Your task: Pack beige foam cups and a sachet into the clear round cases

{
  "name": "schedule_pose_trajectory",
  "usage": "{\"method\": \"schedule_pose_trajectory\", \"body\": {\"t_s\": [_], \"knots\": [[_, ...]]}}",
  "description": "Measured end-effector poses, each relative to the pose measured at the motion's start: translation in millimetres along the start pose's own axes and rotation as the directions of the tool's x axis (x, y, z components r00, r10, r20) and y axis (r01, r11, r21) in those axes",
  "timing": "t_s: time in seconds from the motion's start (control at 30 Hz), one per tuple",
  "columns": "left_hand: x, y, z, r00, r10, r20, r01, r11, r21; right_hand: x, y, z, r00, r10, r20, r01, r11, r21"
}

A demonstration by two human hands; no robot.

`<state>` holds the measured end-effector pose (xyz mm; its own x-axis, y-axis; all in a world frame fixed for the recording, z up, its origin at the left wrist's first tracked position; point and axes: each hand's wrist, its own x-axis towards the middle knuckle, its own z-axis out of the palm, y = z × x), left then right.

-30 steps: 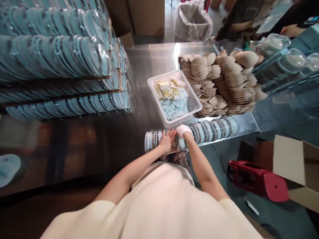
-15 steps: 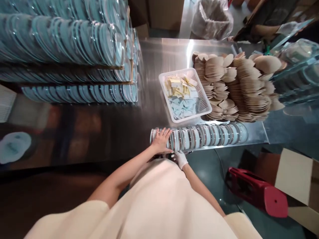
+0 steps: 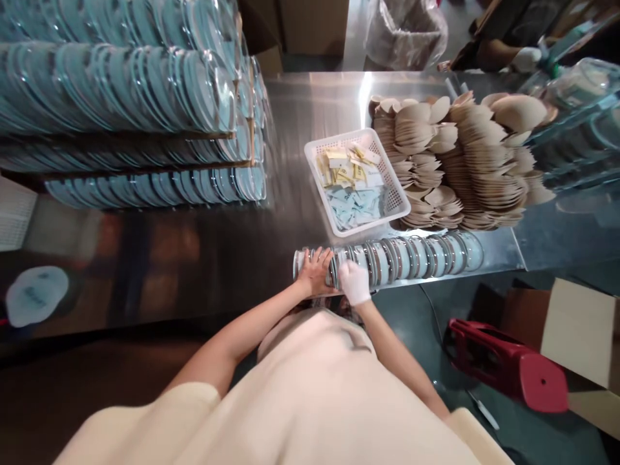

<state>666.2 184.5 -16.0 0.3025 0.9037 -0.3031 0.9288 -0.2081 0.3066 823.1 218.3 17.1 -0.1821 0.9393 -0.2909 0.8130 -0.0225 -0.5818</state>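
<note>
R hand (image 3: 355, 282) back up on lid row (image 3: 411, 256); row axis left-right.

One head-worn camera looks steeply down, close over the steel table (image 3: 290, 213).

Hidden, cut-off or unclear items:
- Row of round lidded cases (image 3: 411, 257): left end covered by left hand (image 3: 316, 271) and gloved right hand (image 3: 355, 283); whether the fingers (image 3: 323, 257) close on a case cannot be told.
- Stacked blue discs (image 3: 130, 84): cut off at left and top edges.
- Packets in white basket (image 3: 387, 171): print too small to read.
- Cardboard box (image 3: 581, 336): cut off at right edge.
- Far co-worker's hand (image 3: 526, 59): blurred.
</note>
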Motion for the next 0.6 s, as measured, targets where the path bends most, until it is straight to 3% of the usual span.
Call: {"method": "schedule_pose_trajectory", "body": {"t_s": [0.1, 0.13, 0.2, 0.27, 0.3, 0.4, 0.5, 0.6], "knots": [[1.6, 1.2, -1.7, 0.999, -0.025, 0.035, 0.025, 1.000, 0.002, 61.4, -31.8, -37.3, 1.000, 0.018, -0.015, -0.018, 1.000, 0.010], [1.1, 0.9, -2.4, 0.999, -0.020, 0.029, 0.020, 1.000, -0.003, 67.4, -32.5, -46.1, 0.999, 0.049, -0.021, -0.048, 0.998, 0.049], [-1.1, -0.5, -3.7, 1.000, 0.003, -0.010, -0.003, 1.000, -0.015, 51.3, -15.7, -50.3, 0.993, 0.118, 0.024, -0.120, 0.985, 0.126], [-4.0, -2.3, -4.7, 0.998, 0.032, -0.054, -0.033, 0.999, -0.026, 7.9, 17.0, -36.8, 0.970, 0.201, 0.134, -0.222, 0.962, 0.161], [-5.4, -3.1, -5.2, 0.997, 0.048, -0.069, -0.050, 0.998, -0.028, -17.2, 34.3, -25.7, 0.932, 0.260, 0.252, -0.317, 0.922, 0.222], [-8.1, -5.4, -7.3, 0.993, 0.092, -0.073, -0.095, 0.995, -0.036, -73.4, 68.5, 11.6, 0.796, 0.434, 0.423, -0.601, 0.653, 0.461], [-8.6, -6.9, -9.6, 0.993, 0.100, -0.058, -0.103, 0.993, -0.050, -81.5, 70.3, 43.2, 0.743, 0.508, 0.437, -0.649, 0.387, 0.655], [-7.7, -7.3, -11.2, 0.996, 0.081, -0.045, -0.083, 0.996, -0.044, -67.6, 60.8, 61.6, 0.759, 0.499, 0.417, -0.607, 0.315, 0.729]]}}
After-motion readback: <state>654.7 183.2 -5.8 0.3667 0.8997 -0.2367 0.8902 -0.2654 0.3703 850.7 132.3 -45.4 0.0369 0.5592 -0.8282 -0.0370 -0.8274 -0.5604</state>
